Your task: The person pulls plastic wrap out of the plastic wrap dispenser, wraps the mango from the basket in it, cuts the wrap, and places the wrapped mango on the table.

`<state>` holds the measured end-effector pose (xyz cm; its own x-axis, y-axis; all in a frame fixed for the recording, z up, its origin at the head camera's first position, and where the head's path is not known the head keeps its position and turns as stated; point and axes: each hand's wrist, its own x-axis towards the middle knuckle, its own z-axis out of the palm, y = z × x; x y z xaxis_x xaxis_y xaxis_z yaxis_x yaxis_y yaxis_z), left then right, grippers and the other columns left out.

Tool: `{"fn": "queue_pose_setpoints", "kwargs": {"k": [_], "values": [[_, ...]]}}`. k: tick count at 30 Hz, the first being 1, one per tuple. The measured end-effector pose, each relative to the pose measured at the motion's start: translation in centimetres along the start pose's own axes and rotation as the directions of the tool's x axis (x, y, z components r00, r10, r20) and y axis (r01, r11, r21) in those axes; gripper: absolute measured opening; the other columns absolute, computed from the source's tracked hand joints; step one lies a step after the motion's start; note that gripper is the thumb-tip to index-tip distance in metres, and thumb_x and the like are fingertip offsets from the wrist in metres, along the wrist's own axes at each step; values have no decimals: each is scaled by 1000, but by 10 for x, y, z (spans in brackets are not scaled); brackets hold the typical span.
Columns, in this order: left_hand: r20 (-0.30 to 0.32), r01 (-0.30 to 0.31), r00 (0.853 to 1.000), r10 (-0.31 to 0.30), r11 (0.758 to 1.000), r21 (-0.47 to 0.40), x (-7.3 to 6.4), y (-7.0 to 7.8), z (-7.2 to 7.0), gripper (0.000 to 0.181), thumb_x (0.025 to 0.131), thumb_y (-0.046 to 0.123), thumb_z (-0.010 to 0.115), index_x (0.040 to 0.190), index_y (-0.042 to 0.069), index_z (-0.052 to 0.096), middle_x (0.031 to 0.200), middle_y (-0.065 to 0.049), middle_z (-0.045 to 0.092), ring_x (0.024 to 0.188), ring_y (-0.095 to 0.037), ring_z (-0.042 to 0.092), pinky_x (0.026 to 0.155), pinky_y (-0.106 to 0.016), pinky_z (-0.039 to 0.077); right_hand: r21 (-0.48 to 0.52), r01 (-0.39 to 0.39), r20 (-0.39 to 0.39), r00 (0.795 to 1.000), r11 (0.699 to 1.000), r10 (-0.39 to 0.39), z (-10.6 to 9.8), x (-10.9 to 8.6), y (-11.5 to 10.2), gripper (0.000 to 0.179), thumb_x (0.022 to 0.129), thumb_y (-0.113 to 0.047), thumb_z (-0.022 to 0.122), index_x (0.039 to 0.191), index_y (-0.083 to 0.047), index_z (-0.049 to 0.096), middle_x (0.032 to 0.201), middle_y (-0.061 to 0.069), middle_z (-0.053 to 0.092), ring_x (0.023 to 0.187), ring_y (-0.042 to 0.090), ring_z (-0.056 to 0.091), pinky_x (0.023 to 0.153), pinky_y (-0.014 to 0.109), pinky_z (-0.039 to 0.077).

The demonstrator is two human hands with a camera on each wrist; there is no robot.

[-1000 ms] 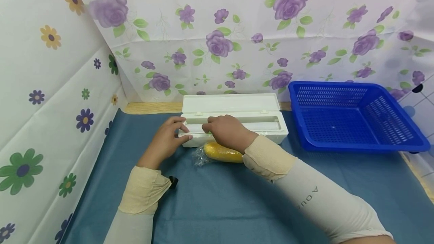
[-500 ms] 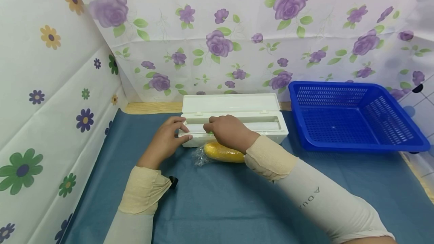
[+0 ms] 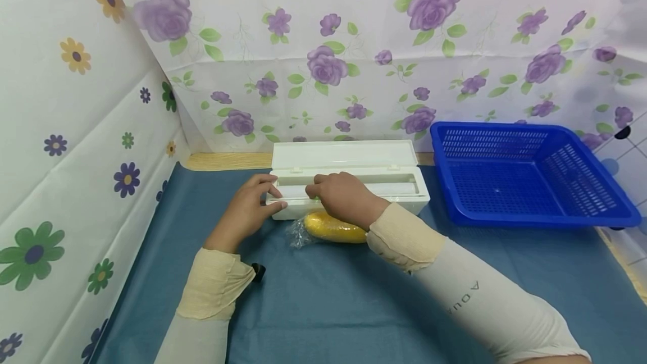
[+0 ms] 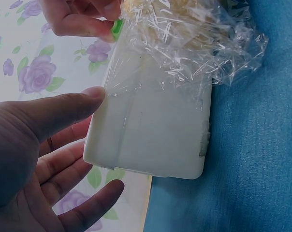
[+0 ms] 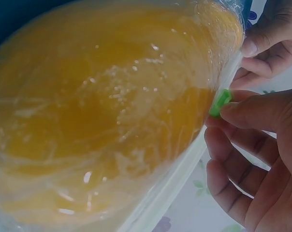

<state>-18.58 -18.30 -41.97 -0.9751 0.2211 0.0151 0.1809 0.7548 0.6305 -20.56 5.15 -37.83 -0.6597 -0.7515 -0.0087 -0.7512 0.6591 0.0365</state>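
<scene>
A white cling film dispenser (image 3: 293, 210) lies across the back of the table, lid (image 3: 343, 155) tipped back, with a roll of film (image 3: 391, 188) inside. My left hand (image 3: 245, 209) holds its left end, thumb (image 4: 85, 100) on the front edge and fingers spread around the end. With thumb and forefinger my right hand (image 3: 346, 198) pinches the small green slide cutter (image 5: 220, 102) on the front rim. Against the dispenser's front lies a smooth, oblong yellow item (image 3: 332, 227) covered in clear film (image 4: 199, 58); its right end is hidden behind my right wrist in the head view.
A blue perforated basket (image 3: 536, 222) stands to the right of the dispenser. Blue cloth (image 3: 323, 302) covers the table, and flower-printed sheets (image 3: 283, 66) rise at the back and left. A small black object (image 3: 259, 272) shows beside my left cuff.
My right hand has shifted slightly rightward along the dispenser's front rim with the green slide cutter. My left hand, the dispenser and the yellow item look the same.
</scene>
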Motion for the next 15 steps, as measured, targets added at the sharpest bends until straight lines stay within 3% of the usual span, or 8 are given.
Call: {"fn": "queue_pose_setpoints", "kwargs": {"k": [15], "values": [[1, -3, 1000, 3, 1000, 1, 0, 1, 0, 17, 95, 29, 72, 100, 13, 69, 153, -6, 46, 132, -34, 52, 97, -50, 52, 15, -26, 9, 1000, 1000, 26, 1, -3, 3, 27, 97, -2, 61, 117, -19, 71, 108, 3, 70, 84, 22, 71, 78, 38, 59]]}}
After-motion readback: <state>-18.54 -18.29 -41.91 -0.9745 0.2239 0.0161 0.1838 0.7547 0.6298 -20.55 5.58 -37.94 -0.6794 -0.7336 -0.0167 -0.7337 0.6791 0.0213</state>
